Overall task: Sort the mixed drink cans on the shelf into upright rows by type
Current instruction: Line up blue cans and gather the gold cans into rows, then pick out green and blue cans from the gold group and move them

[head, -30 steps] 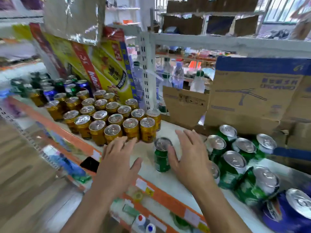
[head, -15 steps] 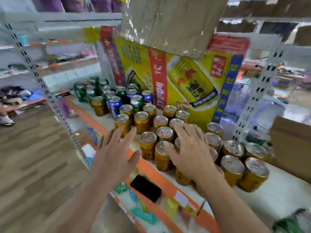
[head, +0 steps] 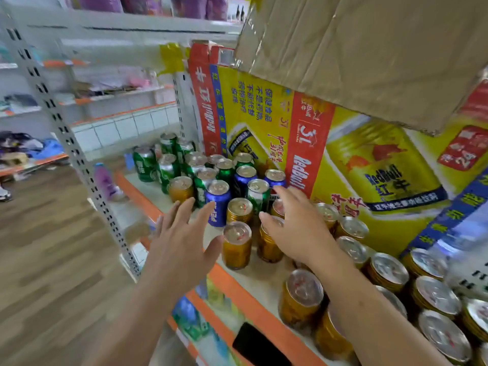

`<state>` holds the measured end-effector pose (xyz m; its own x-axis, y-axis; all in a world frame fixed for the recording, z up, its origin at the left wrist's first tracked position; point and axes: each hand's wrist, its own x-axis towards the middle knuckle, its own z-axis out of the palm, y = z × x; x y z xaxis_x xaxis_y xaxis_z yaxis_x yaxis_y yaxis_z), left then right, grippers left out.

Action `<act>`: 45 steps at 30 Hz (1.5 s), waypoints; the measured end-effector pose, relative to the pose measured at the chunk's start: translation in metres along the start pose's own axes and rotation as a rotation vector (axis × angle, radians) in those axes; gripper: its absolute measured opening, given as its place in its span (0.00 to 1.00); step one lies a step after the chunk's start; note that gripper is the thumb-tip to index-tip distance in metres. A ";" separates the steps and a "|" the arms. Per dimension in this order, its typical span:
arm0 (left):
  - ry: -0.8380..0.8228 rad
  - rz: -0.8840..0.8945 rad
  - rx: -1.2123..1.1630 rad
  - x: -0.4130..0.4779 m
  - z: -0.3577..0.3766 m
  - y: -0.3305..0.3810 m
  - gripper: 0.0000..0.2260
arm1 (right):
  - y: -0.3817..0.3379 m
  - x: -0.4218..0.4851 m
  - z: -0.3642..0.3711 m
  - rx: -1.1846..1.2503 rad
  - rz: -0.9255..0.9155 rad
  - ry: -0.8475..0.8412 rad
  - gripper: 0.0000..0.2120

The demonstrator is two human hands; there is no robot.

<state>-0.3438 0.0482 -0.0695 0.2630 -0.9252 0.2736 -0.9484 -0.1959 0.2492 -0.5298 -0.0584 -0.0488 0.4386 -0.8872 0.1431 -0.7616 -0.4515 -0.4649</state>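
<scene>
Both hands (head: 182, 244) splayed (empty) over cans (head: 237, 244)

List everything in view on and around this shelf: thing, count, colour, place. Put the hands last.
gold cans: more than a dozen, gold, upright, front and right of the shelf
blue cans: three seen, blue, upright, mixed in mid-shelf
green cans: roughly ten, green, upright, far left end
shelf: one, white with orange edge
drink carton: one, yellow and red, behind the cans
cardboard box: one, brown, overhead at top right
bottle: one, purple, blurred, left of the shelf end
black phone: one, on the lower ledge
left hand: open, empty, over the shelf edge
right hand: open, spread over the gold cans
</scene>
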 end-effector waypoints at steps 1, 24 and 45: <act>-0.005 0.020 0.009 0.014 0.001 -0.005 0.29 | -0.003 0.013 0.004 -0.013 0.006 -0.007 0.31; -0.380 0.416 0.067 0.169 0.040 -0.050 0.29 | -0.032 0.138 0.066 -0.219 0.507 -0.064 0.31; -0.280 0.606 -1.164 0.204 0.009 -0.073 0.29 | -0.097 0.076 0.050 0.047 0.572 0.859 0.26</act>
<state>-0.2227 -0.1293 -0.0401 -0.3198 -0.8294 0.4581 -0.1634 0.5246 0.8356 -0.3982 -0.0770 -0.0366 -0.4862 -0.7447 0.4571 -0.7216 0.0473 -0.6907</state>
